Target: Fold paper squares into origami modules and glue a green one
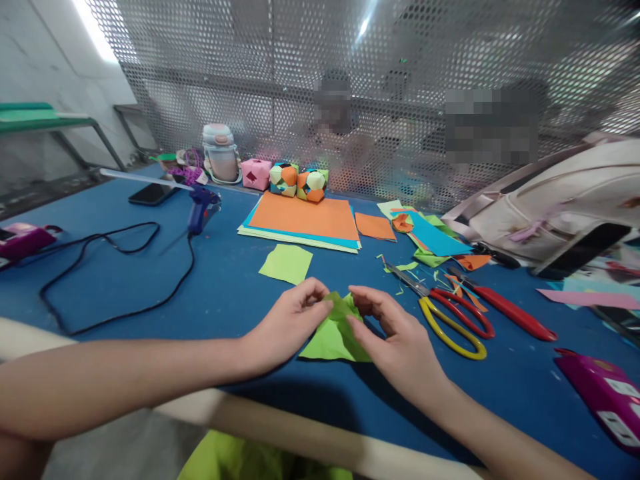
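A creased lime-green paper [333,339] is between my hands near the table's front edge, its upper part raised and folded. My left hand [300,310] pinches its top left corner between thumb and fingers. On the right side, my right hand [390,327] has its thumb against the paper, with the fingers curled behind a crumpled part. A flat light-green square [287,263] lies just beyond my left hand. Scissors [440,307] with red and yellow handles rest to the right of my right hand.
Orange, blue and green sheets [303,217] are stacked ahead, with paper cubes [283,179] and a bottle [221,153] behind. A glue gun [201,208] and its cord are left. Red-handled pliers [515,312], paper scraps and a pale bag [555,193] are right.
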A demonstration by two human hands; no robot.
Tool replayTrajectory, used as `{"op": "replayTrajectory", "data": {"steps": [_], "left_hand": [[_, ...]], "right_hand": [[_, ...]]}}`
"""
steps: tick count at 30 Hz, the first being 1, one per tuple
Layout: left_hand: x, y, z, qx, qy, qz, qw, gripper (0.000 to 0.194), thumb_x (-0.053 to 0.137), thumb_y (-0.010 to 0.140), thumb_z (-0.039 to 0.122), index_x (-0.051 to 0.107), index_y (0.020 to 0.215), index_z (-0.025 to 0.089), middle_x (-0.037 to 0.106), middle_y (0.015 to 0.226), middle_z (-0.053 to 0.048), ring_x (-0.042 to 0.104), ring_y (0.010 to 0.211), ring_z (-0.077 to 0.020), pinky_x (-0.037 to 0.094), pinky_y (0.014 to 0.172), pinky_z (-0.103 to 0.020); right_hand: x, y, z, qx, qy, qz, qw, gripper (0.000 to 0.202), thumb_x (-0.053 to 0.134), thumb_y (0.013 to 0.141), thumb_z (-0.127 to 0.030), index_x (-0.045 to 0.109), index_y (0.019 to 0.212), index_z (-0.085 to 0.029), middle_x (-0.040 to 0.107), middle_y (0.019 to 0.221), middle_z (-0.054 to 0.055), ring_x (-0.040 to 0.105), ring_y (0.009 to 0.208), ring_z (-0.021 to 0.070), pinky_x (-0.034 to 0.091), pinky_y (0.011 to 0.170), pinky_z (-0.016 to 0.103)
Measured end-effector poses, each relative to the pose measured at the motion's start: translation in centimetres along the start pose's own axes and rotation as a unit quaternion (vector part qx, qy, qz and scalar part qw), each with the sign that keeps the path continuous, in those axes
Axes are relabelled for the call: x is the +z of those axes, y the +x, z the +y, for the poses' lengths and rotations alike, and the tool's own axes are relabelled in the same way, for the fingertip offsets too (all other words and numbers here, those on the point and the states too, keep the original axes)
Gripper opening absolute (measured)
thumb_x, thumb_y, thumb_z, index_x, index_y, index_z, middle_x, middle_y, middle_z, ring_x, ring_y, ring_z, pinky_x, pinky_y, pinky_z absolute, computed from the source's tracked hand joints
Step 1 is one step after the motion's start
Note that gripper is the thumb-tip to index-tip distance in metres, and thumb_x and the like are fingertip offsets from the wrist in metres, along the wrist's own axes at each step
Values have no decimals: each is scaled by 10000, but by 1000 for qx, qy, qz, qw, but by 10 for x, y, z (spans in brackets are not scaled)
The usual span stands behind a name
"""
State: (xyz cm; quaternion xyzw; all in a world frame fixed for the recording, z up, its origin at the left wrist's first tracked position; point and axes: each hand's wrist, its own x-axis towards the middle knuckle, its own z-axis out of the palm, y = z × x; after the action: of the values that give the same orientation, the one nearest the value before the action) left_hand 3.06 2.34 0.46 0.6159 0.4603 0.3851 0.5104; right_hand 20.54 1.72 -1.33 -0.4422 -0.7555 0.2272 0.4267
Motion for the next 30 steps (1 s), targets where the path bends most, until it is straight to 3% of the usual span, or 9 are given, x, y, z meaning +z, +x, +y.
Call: {"op": "replayTrajectory", "data": {"steps": [6, 17, 24, 30], "left_hand": [[0, 2, -3, 1, 2, -6, 1000, 149, 500, 802, 297, 512, 755, 156, 412, 641, 53, 367, 610, -93, 308, 571, -216], [2, 3, -1, -21, -16, -12, 1000, 139, 525, 776, 275, 536, 750, 139, 487, 658, 40, 425, 621, -91, 340, 579, -207], [1, 2, 1, -6, -46, -32, 998, 142, 515, 783, 232, 609, 825, 133, 610, 792, -3, 529, 763, -120, 400, 720, -219], [1, 3, 1, -19, -37, -16, 999, 136, 518, 778, 231, 608, 797, 130, 612, 768, -10, 538, 745, -133, 404, 697, -232]], "right_hand": [[-5, 3, -5, -46, -8, -30, 998, 285, 490, 879, -249, 581, 1143, -192, 635, 924, 59, 595, 811, 156, 503, 731, 288], [-2, 4, -8, -107, -13, -33, 994, 313, 540, 832, -172, 588, 1141, -183, 590, 837, 40, 569, 762, 146, 496, 681, 267], [-2, 4, -8, -96, -20, -32, 995, 305, 527, 837, -160, 575, 1138, -171, 597, 844, 36, 573, 766, 135, 498, 695, 249], [0, 2, -5, -62, -42, -16, 997, 327, 596, 793, -226, 542, 1113, -192, 633, 895, 34, 602, 791, 153, 510, 727, 270]]}}
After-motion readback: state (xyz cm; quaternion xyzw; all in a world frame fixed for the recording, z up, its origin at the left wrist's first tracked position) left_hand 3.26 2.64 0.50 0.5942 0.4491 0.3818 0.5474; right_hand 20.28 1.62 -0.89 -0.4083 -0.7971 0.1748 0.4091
